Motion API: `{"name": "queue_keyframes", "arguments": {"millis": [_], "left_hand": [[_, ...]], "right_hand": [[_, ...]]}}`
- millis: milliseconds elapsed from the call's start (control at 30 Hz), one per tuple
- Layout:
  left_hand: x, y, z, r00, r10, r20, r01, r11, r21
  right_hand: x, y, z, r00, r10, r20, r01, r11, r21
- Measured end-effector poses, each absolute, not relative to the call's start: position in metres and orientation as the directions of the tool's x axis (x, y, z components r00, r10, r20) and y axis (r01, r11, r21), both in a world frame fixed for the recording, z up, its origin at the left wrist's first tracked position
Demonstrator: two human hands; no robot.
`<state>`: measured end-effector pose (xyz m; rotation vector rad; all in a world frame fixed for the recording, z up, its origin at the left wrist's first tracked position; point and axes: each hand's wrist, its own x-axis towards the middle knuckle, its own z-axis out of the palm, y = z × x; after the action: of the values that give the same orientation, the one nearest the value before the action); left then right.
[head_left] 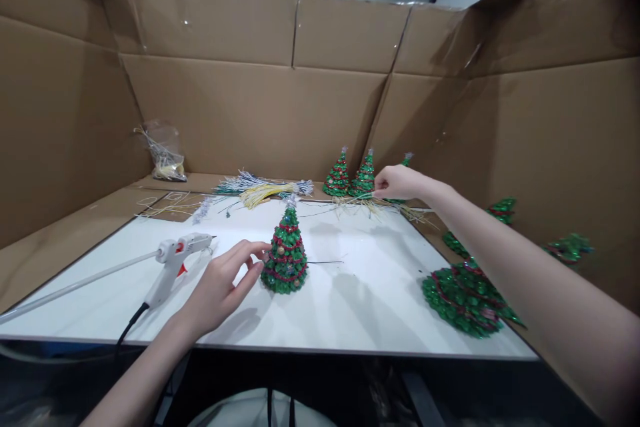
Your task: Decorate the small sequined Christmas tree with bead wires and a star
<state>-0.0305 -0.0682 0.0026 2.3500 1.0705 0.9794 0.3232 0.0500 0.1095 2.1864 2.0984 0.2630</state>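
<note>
A small beaded Christmas tree (pixel 285 250), green with red garlands, round ornaments and a pale star on top, stands upright on the white board. My left hand (pixel 225 280) has its thumb and fingertips closed against the tree's left edge. Farther back, my right hand (pixel 397 183) reaches over a bunch of thin strands (pixel 357 203) in front of the rear trees. Its fingers are pinched at a thin greenish strand; the fingertips are small and partly hidden. A dark thin wire (pixel 325 262) lies just right of the near tree.
A white glue gun (pixel 175 260) with a long glue stick lies at left. Wire bundles (pixel 265 188) and a plastic bag (pixel 165 153) sit along the back. Finished-looking trees (pixel 337 177) stand at rear; another tree (pixel 463 300) lies beneath my right forearm. Cardboard walls (pixel 240 113) surround the board.
</note>
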Motion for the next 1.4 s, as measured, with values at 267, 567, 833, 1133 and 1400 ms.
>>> {"name": "queue_keyframes", "arguments": {"millis": [267, 567, 833, 1133, 1400], "left_hand": [[-0.041, -0.073, -0.001, 0.42, 0.772, 0.478, 0.537, -0.636, 0.555], [-0.044, -0.072, -0.002, 0.399, 0.763, 0.509, 0.561, -0.642, 0.523], [-0.04, -0.073, -0.002, 0.414, 0.766, 0.492, 0.544, -0.642, 0.541], [-0.039, -0.072, -0.002, 0.408, 0.782, 0.472, 0.535, -0.623, 0.57], [-0.043, -0.074, 0.007, 0.381, 0.791, 0.478, 0.567, -0.608, 0.555]], "right_hand": [[0.312, 0.049, 0.107, -0.254, 0.962, 0.101, 0.965, 0.259, -0.047], [0.317, 0.053, 0.096, -0.36, 0.933, 0.012, 0.92, 0.357, -0.162], [0.336, 0.031, 0.128, -0.406, 0.908, -0.102, 0.905, 0.384, -0.183], [0.315, 0.048, 0.098, -0.369, 0.926, 0.08, 0.912, 0.377, -0.158], [0.295, 0.065, 0.078, -0.333, 0.881, 0.334, 0.902, 0.402, -0.16]]}}
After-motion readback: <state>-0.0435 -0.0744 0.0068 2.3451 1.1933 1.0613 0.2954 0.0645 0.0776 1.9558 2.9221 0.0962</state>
